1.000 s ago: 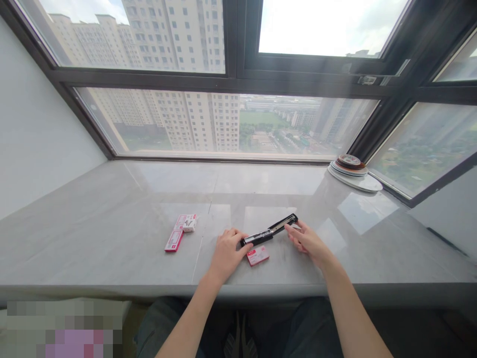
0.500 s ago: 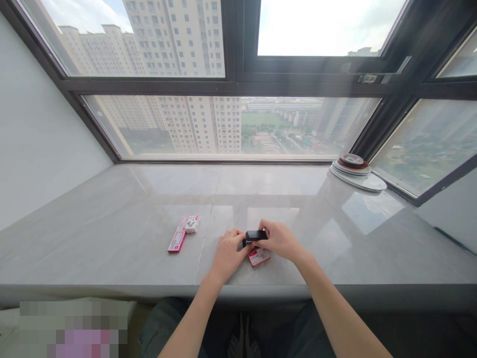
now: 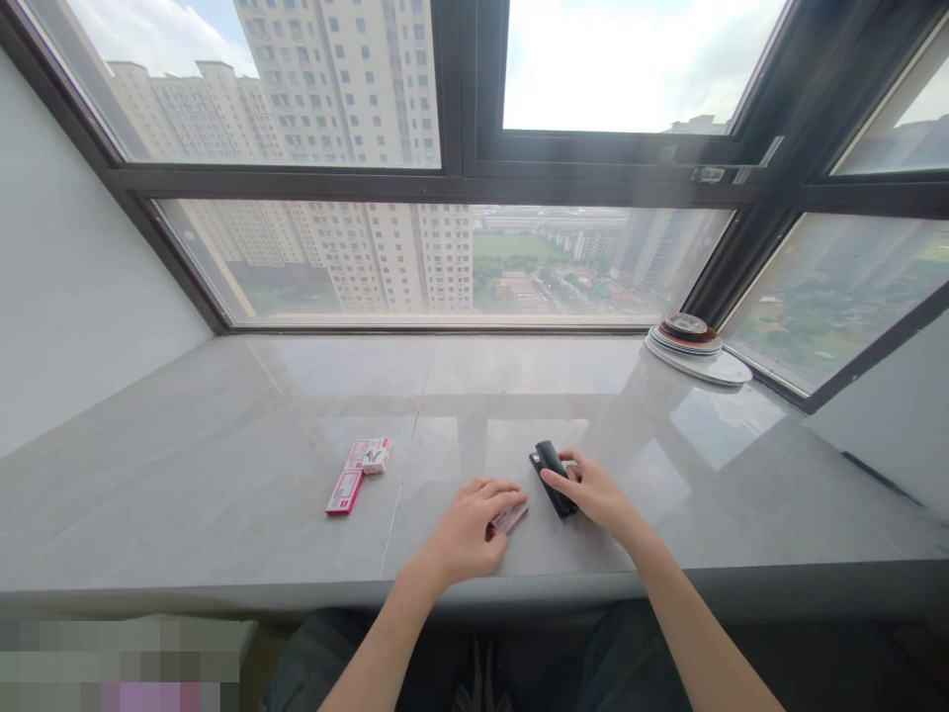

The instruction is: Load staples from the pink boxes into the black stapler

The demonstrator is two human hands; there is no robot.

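Observation:
A black stapler (image 3: 553, 475), folded closed, lies on the grey stone sill (image 3: 222, 465). My right hand (image 3: 593, 491) curls around its near end, thumb on the top. My left hand (image 3: 467, 534) rests over a small red-and-white staple box (image 3: 511, 516), fingers bent onto it; only one corner of the box shows. Two more staple boxes lie to the left: a red one (image 3: 345, 491) flat on the sill and a whiter one (image 3: 369, 455) just behind it.
A stack of round plates or coasters (image 3: 693, 346) sits at the back right corner by the window frame. Large windows run along the back of the sill. A white wall closes the left side. My legs show below the front edge.
The stapler was open and stretched out, then folded shut between both hands. Now it lies closed to the right under my right hand, and my left hand has dropped onto the staple box.

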